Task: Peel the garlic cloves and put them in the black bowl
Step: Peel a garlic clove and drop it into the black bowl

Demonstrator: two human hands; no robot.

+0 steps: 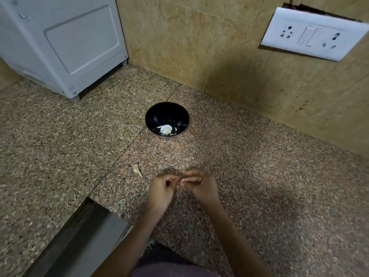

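The black bowl (pixel 167 119) stands on the speckled granite counter (pixel 259 176) with several pale garlic cloves (pixel 166 130) at its bottom. Nearer to me, my left hand (pixel 162 191) and my right hand (pixel 199 186) meet above the counter. Both pinch one small garlic clove (pixel 182 179) between their fingertips; the fingers hide most of it. An unpeeled clove (pixel 137 169) with its papery tip lies on the counter just left of my hands.
A white appliance (pixel 63 43) stands at the back left on small feet. The tiled wall (pixel 199 47) rises right behind the bowl, with a white socket plate (pixel 313 34) at the upper right. A gap in the counter (pixel 83 232) opens at the lower left.
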